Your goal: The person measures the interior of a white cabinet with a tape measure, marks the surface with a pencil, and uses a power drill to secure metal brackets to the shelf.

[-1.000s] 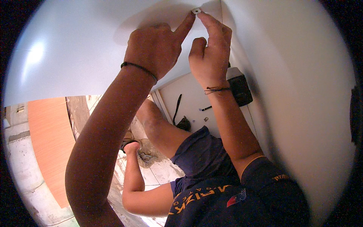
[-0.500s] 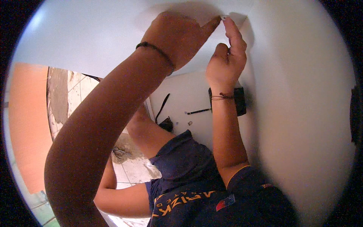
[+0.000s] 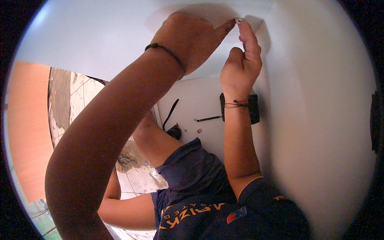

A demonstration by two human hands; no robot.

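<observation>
High in the view, a small white piece with a hole [image 3: 239, 20] sits near the corner of the pale panels, between the fingertips of both hands. My left hand [image 3: 190, 42] reaches in from the left, palm side hidden, one finger stretched to the piece's left edge. Its other fingers are out of sight. My right hand [image 3: 242, 66] points upward, fingers together with their tips against the piece, and the thumb is folded down. How firmly each hand grips it is hard to see. Each wrist has a dark cord bracelet.
A black box-like object [image 3: 254, 109] stands behind my right wrist. Beside it lie a thin black pen-like stick [image 3: 209, 119], a small metal piece [image 3: 199, 131], a black pouch [image 3: 174, 131] and a black strap [image 3: 171, 114]. A pale wall [image 3: 324, 120] rises at right; an orange panel [image 3: 30, 132] stands left.
The view has shifted slightly. Both hands stay at the small white piece, which shows a little more clearly now.
</observation>
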